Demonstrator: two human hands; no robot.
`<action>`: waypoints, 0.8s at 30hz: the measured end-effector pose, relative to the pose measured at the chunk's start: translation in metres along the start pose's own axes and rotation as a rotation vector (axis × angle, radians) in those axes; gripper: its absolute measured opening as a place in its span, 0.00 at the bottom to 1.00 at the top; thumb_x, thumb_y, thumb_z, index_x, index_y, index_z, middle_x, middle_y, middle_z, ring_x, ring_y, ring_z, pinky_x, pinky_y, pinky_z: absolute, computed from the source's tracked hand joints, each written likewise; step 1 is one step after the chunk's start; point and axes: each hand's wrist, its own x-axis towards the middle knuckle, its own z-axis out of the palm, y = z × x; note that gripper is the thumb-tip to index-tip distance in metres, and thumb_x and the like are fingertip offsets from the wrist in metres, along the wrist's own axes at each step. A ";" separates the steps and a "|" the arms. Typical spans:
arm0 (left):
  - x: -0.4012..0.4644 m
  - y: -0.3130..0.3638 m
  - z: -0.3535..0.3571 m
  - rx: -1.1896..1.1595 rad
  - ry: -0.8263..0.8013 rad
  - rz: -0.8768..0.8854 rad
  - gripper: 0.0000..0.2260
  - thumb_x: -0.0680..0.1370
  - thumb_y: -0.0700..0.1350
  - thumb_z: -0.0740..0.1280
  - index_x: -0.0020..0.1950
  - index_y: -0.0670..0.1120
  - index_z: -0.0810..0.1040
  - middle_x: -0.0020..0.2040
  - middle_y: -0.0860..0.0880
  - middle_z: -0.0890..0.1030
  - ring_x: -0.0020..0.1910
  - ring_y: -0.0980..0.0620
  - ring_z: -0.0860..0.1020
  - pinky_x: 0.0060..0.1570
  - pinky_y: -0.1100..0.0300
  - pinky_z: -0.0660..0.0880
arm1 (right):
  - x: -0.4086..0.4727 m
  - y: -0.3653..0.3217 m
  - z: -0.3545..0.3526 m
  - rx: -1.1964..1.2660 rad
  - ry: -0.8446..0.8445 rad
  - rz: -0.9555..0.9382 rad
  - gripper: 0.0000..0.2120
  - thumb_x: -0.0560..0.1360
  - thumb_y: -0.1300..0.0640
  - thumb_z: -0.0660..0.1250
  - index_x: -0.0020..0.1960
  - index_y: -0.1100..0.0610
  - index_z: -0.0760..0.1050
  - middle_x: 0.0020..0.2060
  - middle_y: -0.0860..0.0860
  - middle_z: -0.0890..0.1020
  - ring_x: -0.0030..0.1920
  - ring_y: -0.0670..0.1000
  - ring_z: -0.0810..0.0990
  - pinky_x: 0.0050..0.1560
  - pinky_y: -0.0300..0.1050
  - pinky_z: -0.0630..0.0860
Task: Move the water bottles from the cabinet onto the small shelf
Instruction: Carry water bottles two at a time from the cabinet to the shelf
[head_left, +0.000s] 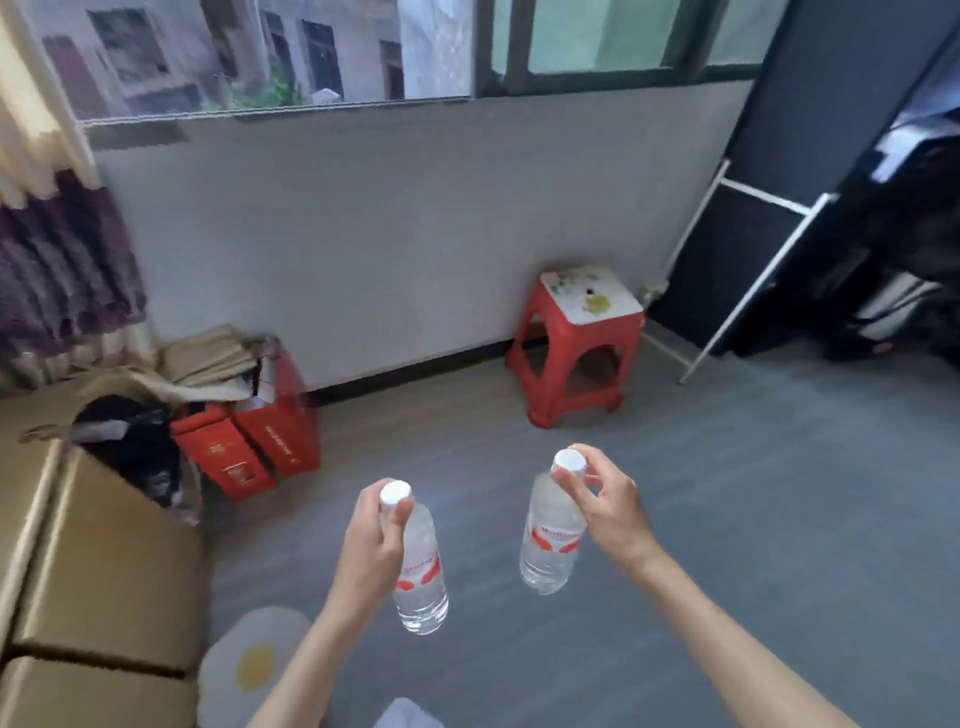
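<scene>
I carry two clear water bottles with white caps and red-and-white labels above the grey floor. My left hand (371, 545) grips the neck of the left bottle (422, 577), which hangs upright below my fingers. My right hand (605, 501) pinches the neck and cap of the right bottle (551, 540), which also hangs down, tilted slightly. The bottles are apart, about a hand's width between them. No cabinet or small shelf is plainly in view.
A red plastic stool (576, 340) stands by the white wall ahead. Red boxes (260, 441) and cardboard boxes (93, 545) crowd the left. A dark rack with a white frame (769, 260) fills the right. A flower-shaped mat (254, 665) lies near my feet.
</scene>
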 end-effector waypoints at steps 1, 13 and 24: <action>0.011 0.012 0.024 0.006 -0.053 0.029 0.06 0.79 0.46 0.59 0.53 0.46 0.70 0.50 0.48 0.75 0.49 0.53 0.73 0.47 0.66 0.65 | 0.004 0.011 -0.025 0.004 0.052 0.022 0.13 0.69 0.43 0.67 0.49 0.48 0.74 0.42 0.44 0.79 0.45 0.50 0.77 0.47 0.43 0.72; 0.129 0.156 0.330 -0.022 -0.558 0.238 0.05 0.79 0.45 0.57 0.53 0.49 0.70 0.47 0.52 0.76 0.46 0.55 0.73 0.43 0.69 0.67 | 0.062 0.138 -0.267 0.008 0.597 0.273 0.09 0.72 0.52 0.68 0.50 0.53 0.75 0.42 0.48 0.80 0.45 0.51 0.78 0.49 0.41 0.72; 0.188 0.291 0.606 0.017 -0.940 0.435 0.13 0.74 0.54 0.57 0.53 0.48 0.70 0.49 0.48 0.75 0.49 0.50 0.72 0.47 0.60 0.65 | 0.125 0.217 -0.473 -0.001 0.953 0.445 0.12 0.72 0.54 0.69 0.53 0.57 0.75 0.45 0.50 0.81 0.46 0.50 0.78 0.49 0.35 0.71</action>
